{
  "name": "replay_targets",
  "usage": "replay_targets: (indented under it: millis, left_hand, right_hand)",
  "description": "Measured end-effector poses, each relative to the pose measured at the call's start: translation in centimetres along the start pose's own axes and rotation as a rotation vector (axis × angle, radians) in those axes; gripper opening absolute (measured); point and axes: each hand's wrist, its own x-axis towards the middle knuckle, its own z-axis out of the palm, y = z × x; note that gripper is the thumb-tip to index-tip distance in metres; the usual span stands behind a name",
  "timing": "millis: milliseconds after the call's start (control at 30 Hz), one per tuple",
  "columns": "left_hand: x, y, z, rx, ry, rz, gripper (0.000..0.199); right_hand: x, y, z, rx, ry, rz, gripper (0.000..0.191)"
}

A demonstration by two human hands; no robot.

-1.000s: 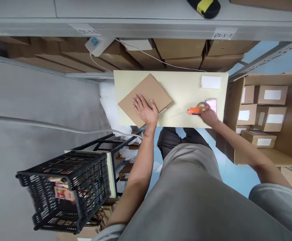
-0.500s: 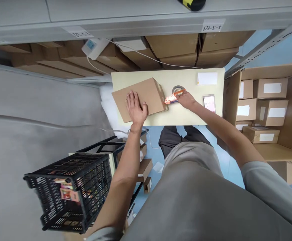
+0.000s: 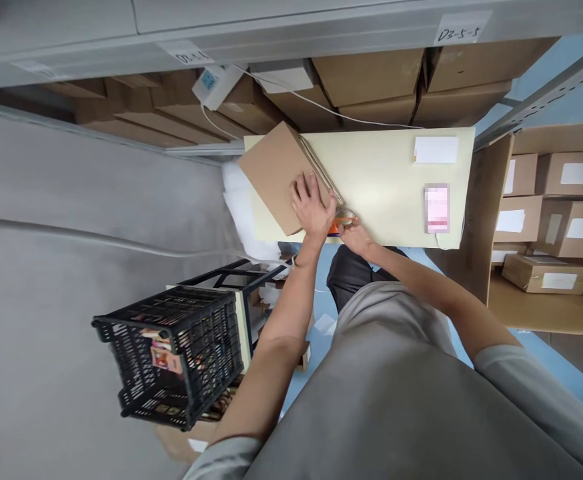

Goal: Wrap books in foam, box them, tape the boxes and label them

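Observation:
A brown cardboard box (image 3: pixel 279 175) lies slanted on the cream tabletop (image 3: pixel 386 180). My left hand (image 3: pixel 314 205) rests on top of the box near its right end, fingers spread and pressing down. Held in my right hand (image 3: pixel 355 237) is an orange tape dispenser (image 3: pixel 339 223) with a roll of tape in it. It is at the box's near right corner, partly hidden by my fingers; whether the tape touches the cardboard I cannot tell.
A phone (image 3: pixel 437 208) and a white label stack or small box (image 3: pixel 435 150) lie on the right of the table. A large carton (image 3: pixel 546 313) holding several labelled boxes stands at right. A black crate (image 3: pixel 171 353) is at lower left. Shelving (image 3: pixel 321 30) spans the back.
The box has turned clockwise, its right end now angled toward me. My left hand has shifted toward that end. My right hand has brought the tape dispenser nearer to me, to the box's near corner.

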Motion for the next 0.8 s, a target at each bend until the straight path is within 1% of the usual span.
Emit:
replay_targets:
  millis: [100, 167, 267, 367, 433, 500, 600, 667, 800]
  left_hand:
    - [0.0, -0.1, 0.9, -0.004, 0.013, -0.026, 0.08]
    - [-0.1, -0.1, 1.6, -0.019, 0.035, -0.035, 0.081]
    - [-0.3, -0.2, 2.1, -0.049, 0.039, 0.018, 0.08]
    - [-0.5, -0.7, 1.7, -0.078, -0.002, 0.063, 0.081]
    - [-0.6, -1.0, 1.2, -0.093, -0.035, 0.071, 0.083]
    - [-0.6, -1.2, 0.7, -0.102, -0.064, 0.092, 0.084]
    - [-0.5, -1.7, 0.1, -0.1, -0.09, 0.14, 0.083]
    - [-0.3, -2.0, 0.0, -0.097, -0.099, 0.164, 0.083]
    - [-0.2, -2.7, -0.1, -0.107, -0.112, 0.176, 0.082]
  right_hand:
    - [-2.7, 1.3, 0.6, -0.019, -0.075, 0.032, 0.049]
    - [-4.9, 2.7, 0.7, -0.024, -0.117, 0.062, 0.05]
    - [-8.1, 6.0, 0.3, -0.047, -0.149, 0.152, 0.051]
    - [-10.2, 10.0, -1.0, -0.133, -0.136, 0.212, 0.051]
    - [-10.3, 12.1, -2.2, -0.187, -0.114, 0.212, 0.053]
    - [-9.3, 13.2, -3.4, -0.219, -0.102, 0.195, 0.053]
    - [-6.8, 13.7, -4.7, -0.271, -0.111, 0.157, 0.052]
    - [-5.5, 13.9, -5.2, -0.304, -0.118, 0.123, 0.054]
    - [-4.6, 14.7, -5.4, -0.315, -0.105, 0.059, 0.057]
